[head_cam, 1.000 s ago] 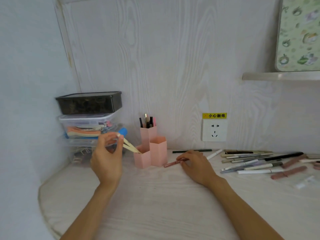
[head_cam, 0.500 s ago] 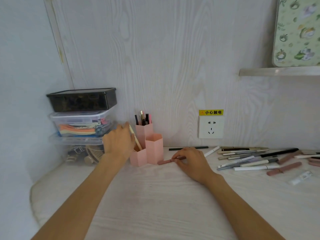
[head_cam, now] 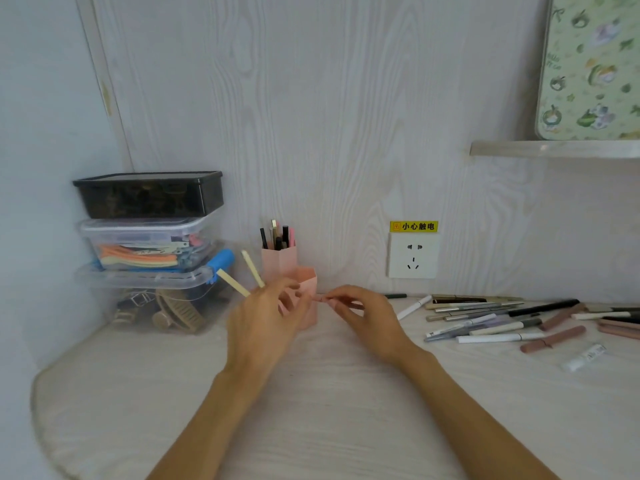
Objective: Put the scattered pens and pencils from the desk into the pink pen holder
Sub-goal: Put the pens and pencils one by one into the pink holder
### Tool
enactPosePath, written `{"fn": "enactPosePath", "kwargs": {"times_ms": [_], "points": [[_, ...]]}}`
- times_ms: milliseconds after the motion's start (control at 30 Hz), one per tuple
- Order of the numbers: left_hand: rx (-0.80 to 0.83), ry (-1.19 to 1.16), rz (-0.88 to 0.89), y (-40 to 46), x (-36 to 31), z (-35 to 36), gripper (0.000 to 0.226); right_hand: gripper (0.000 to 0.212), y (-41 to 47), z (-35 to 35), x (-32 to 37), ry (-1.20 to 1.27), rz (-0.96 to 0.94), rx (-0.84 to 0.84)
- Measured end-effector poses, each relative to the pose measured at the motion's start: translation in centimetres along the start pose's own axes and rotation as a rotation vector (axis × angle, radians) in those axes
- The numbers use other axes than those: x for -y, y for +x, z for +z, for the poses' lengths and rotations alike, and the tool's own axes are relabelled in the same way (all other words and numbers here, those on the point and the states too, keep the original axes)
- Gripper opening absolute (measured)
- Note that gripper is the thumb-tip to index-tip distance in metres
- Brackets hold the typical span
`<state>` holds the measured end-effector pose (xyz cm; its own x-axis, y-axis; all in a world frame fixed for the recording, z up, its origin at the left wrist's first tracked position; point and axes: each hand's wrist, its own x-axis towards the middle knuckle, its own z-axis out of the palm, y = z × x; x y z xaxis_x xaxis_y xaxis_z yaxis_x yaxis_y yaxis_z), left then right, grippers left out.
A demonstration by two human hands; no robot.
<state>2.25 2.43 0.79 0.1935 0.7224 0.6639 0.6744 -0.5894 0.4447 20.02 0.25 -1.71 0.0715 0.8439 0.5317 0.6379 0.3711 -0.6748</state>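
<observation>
The pink pen holder (head_cam: 279,264) stands at the back wall, with several dark pens in its tall compartment. Two cream pencils (head_cam: 254,269) lean left out of its low front part, which my left hand (head_cam: 266,322) hides. That hand hovers in front of the holder with fingers spread and holds nothing. My right hand (head_cam: 367,317) pinches a pinkish-brown pen (head_cam: 319,298), lifted off the desk, its tip pointing left beside my left fingertips and the holder's middle compartment. Several scattered pens and pencils (head_cam: 485,322) lie on the desk to the right.
A stack of plastic boxes (head_cam: 149,237) stands at the back left, close to the holder. A wall socket (head_cam: 412,258) sits behind the pens, and a shelf (head_cam: 554,148) juts out at upper right. A small white tube (head_cam: 583,356) lies right of the pens.
My left hand has let go of the cream pencils in the holder and drawn back to the right. My right hand has lifted the pinkish-brown pen off the desk, toward the holder.
</observation>
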Motion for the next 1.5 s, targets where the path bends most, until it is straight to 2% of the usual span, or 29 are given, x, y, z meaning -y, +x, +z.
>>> {"fn": "enactPosePath", "kwargs": {"times_ms": [133,200,267,367,467,500,567,700,833,1067,1133,1167,1233,1300,1367,1433,1500], "points": [[0.06,-0.442,-0.041,0.5,0.9,1.0,0.009,0.015,0.2,0.2,1.5,0.169,-0.037,-0.052],[0.03,-0.481,-0.046,0.5,1.1,0.7,0.005,0.02,0.2,0.0,2.0,0.173,-0.023,0.046],[-0.029,-0.485,-0.059,0.8,1.3,0.1,0.004,0.024,0.2,-0.5,1.3,0.032,0.037,0.112],[-0.212,-0.443,-0.047,2.5,1.8,-1.6,0.012,0.023,0.1,-2.1,-0.7,-0.428,0.148,0.009],[-0.413,-0.346,0.009,4.8,1.4,-4.2,0.019,0.031,-0.5,-2.8,-1.5,-0.776,0.463,0.044],[-0.46,-0.313,0.022,5.5,1.2,-5.0,0.022,0.033,-0.6,-2.7,-1.6,-0.841,0.512,0.062],[-0.516,-0.234,0.043,6.8,0.8,-6.3,0.026,0.033,-0.7,-2.2,-1.7,-0.847,0.501,0.059],[-0.551,-0.036,0.047,8.7,0.8,-7.2,0.029,0.024,-0.4,-1.5,-1.3,-0.575,0.433,-0.039],[-0.423,0.0,0.003,9.8,1.9,-6.4,0.024,0.029,-0.2,-1.3,-1.1,-0.393,0.4,-0.025],[0.092,0.246,0.035,9.5,3.5,-2.1,0.02,0.04,-0.7,-1.0,-1.1,-0.404,0.233,0.074],[0.156,0.156,-0.013,9.0,3.8,-1.2,0.024,0.042,-0.8,-1.0,-1.3,-0.398,0.207,0.061],[0.115,0.061,-0.054,8.7,3.7,-1.1,0.027,0.042,-0.7,-1.1,-1.4,-0.39,0.199,0.051],[-0.068,-0.121,-0.135,7.3,3.5,-1.1,0.03,0.043,-0.6,-1.2,-1.6,-0.403,0.179,0.027],[-0.252,-0.198,-0.16,5.0,3.2,-1.3,0.021,0.046,-0.5,-1.3,-1.9,-0.472,0.152,0.011],[-0.375,-0.08,-0.065,3.0,3.5,-1.1,0.013,0.048,-0.5,-1.3,-2.3,-0.555,0.161,0.01],[-0.431,0.05,0.045,1.8,4.1,-1.1,0.018,0.045,-0.5,-1.3,-2.7,-0.613,0.202,0.02],[-0.453,0.021,0.076,1.4,4.5,-1.4,0.025,0.038,-0.4,-1.4,-2.9,-0.626,0.229,0.023]]}}
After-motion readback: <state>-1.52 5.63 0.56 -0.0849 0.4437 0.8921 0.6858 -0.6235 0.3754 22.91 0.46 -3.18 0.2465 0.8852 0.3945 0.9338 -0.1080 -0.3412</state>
